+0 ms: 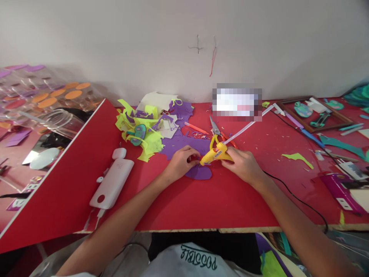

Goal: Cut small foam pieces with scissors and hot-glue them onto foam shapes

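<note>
My right hand (241, 163) is wrapped round the handle of a yellow hot glue gun (215, 153). A long clear glue stick (245, 126) juts from the gun's back end. The nozzle points down and left, close to the fingertips of my left hand (184, 163). Those fingers are pinched at the upper edge of a rounded purple foam piece (200, 174) on the red table. Whether something small also sits between them is hard to see. Just behind the gun lie scissors (215, 130) with yellow and orange handles, partly hidden by it.
Yellow, purple and white foam scraps (152, 142) are heaped behind my left hand. A white power bank (112, 184) lies at left beside a red divider (66, 173). A black cord (296, 196) runs along the right, near a wooden frame (314, 113) and a purple power strip (343, 194).
</note>
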Motion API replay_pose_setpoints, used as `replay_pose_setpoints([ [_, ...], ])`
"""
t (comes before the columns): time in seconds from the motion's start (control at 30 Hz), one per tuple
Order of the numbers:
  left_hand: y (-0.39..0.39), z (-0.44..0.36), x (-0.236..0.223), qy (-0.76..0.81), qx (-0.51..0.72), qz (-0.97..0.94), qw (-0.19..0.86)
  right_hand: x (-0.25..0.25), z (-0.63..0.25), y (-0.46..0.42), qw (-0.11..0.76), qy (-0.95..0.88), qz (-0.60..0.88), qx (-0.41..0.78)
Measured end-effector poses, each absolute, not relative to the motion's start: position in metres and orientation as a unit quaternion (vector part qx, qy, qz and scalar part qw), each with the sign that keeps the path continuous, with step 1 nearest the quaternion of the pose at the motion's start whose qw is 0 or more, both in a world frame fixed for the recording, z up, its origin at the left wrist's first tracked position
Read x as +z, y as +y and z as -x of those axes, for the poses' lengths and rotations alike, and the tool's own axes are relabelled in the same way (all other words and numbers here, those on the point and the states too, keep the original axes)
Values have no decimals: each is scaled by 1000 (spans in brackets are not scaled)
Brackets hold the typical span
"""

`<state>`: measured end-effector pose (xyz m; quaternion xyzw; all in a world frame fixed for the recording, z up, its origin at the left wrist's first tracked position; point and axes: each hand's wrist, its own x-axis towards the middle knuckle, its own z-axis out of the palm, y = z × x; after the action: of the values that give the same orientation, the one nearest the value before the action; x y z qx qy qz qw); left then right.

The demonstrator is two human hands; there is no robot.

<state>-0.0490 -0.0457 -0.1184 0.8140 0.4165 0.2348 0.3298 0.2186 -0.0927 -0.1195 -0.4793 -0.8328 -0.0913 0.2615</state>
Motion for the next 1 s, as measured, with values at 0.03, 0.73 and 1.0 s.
replay_pose_setpoints([
  [0.03, -46, 49, -119, 416, 235, -815, 329, -120, -219, -93, 257, -836, 478, -88],
  [0.73, -44, 50, -122, 416, 235, -816, 325, -121, -223, -92, 251, -841, 475, -66],
  [1.0, -45, 49, -119, 419, 232, -814, 328, -120, -223, -93, 250, -840, 476, -73],
])
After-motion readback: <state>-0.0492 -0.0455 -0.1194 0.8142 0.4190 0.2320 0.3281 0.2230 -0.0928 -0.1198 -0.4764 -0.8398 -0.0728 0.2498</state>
